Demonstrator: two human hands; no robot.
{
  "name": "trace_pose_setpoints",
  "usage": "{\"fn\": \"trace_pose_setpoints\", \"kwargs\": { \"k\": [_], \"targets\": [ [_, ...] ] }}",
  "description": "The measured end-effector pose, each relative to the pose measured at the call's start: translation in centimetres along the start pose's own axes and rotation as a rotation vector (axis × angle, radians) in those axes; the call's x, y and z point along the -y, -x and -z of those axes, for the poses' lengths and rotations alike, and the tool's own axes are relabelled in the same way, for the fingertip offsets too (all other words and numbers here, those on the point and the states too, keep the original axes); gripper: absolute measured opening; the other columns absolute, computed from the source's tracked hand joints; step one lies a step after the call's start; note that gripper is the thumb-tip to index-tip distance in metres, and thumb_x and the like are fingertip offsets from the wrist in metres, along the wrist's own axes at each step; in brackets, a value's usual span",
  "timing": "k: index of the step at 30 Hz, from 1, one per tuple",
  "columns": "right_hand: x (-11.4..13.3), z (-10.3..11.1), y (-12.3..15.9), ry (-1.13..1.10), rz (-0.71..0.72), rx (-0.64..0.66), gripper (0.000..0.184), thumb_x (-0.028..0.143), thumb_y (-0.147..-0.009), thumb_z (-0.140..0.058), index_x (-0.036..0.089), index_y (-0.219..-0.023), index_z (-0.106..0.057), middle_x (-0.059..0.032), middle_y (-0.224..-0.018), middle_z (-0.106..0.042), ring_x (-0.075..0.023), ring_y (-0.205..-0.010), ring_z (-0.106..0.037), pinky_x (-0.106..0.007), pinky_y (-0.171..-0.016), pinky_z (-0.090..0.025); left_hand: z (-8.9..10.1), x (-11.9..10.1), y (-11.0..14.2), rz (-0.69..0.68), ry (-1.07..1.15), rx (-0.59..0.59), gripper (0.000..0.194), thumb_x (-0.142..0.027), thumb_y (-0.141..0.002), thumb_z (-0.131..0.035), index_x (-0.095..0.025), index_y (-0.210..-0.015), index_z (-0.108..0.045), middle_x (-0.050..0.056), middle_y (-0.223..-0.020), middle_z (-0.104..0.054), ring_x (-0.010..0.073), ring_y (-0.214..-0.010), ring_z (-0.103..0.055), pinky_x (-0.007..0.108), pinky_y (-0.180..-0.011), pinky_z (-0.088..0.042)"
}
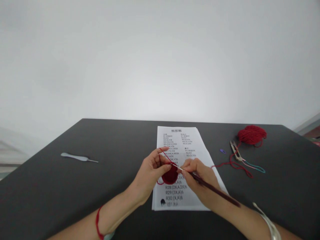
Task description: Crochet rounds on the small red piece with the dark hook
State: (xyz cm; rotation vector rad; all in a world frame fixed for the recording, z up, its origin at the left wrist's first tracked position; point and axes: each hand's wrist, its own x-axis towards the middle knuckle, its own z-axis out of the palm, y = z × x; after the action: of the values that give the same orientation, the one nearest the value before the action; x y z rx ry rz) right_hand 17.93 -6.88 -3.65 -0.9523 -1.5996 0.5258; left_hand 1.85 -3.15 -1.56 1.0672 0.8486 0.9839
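Observation:
Between the thumb and fingers of my left hand (152,168) is a small dark red crochet piece (170,175). Red yarn (163,153) runs over the raised index finger of that hand down to the piece. My right hand (200,175) is closed around a crochet hook (212,188) with a dark brown handle and a thin metal shaft. The hook's tip meets the top edge of the piece, near my left thumb; whether it is inside a stitch is too small to tell. Both hands are above the printed pattern sheet (202,156).
A red yarn ball (252,135) lies at the back right, its strand curling over the black table (120,143). Near it are small scissors (235,150) with a pink and teal cord, and a purple stitch marker (222,151). A grey-handled crochet hook (75,156) rests at left.

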Motion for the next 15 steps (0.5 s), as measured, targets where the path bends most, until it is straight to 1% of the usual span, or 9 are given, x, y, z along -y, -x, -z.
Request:
{"fn": "trace_pose_setpoints", "kwargs": {
  "k": [2, 4, 8, 13, 15],
  "targets": [
    [-0.2, -0.2, 0.3, 0.108, 0.108, 0.014, 0.019, 0.007, -0.080, -0.053, 0.025, -0.076, -0.047, 0.0025, -0.068, -0.059, -0.0121, -0.055, -0.055, -0.024, -0.051, -0.041, -0.2, 0.1, 0.0, -0.003, -0.003, -0.027, 0.047, -0.014, -0.067, -0.070, -0.015, -0.112, -0.055, -0.005, -0.066, -0.058, 0.0093, -0.058, -0.051, 0.023, -0.057, -0.039],
    [-0.4, -0.4, 0.5, 0.185, 0.165, 0.042, 0.020, 0.006, -0.082, -0.052, 0.025, -0.079, -0.045, 0.0028, -0.068, -0.057, -0.0115, -0.054, -0.054, -0.023, -0.051, -0.041, -0.5, 0.1, 0.1, -0.012, -0.006, -0.062, 0.048, -0.013, -0.066, -0.070, -0.014, -0.111, -0.055, -0.005, -0.066, -0.058, 0.0094, -0.059, -0.052, 0.023, -0.057, -0.040],
    [-0.5, -0.8, 1.0, 0.258, 0.197, 0.063, 0.018, 0.008, -0.085, -0.047, 0.025, -0.080, -0.043, 0.0027, -0.068, -0.054, -0.0117, -0.056, -0.053, -0.022, -0.052, -0.043, -0.8, 0.2, 0.3, -0.019, -0.011, -0.101, 0.050, -0.014, -0.066, -0.070, -0.012, -0.112, -0.052, -0.006, -0.063, -0.058, 0.0098, -0.058, -0.053, 0.023, -0.057, -0.042],
    [-0.7, -1.1, 1.1, 0.233, 0.198, 0.031, 0.014, 0.010, -0.088, -0.044, 0.024, -0.084, -0.043, 0.0018, -0.071, -0.055, -0.0122, -0.058, -0.054, -0.023, -0.054, -0.047, -0.6, 0.3, 0.2, -0.005, -0.011, -0.123, 0.051, -0.014, -0.065, -0.070, -0.010, -0.112, -0.052, -0.006, -0.063, -0.060, 0.0099, -0.058, -0.055, 0.023, -0.057, -0.044],
    [-0.9, -1.0, 1.1, 0.248, 0.241, 0.082, 0.015, 0.011, -0.089, -0.044, 0.024, -0.082, -0.043, 0.0007, -0.072, -0.054, -0.0132, -0.061, -0.054, -0.024, -0.055, -0.047, -0.7, 0.3, 0.1, 0.028, 0.008, -0.118, 0.053, -0.013, -0.063, -0.072, -0.010, -0.112, -0.053, -0.006, -0.063, -0.060, 0.0097, -0.058, -0.055, 0.024, -0.058, -0.044]
  ]
}}
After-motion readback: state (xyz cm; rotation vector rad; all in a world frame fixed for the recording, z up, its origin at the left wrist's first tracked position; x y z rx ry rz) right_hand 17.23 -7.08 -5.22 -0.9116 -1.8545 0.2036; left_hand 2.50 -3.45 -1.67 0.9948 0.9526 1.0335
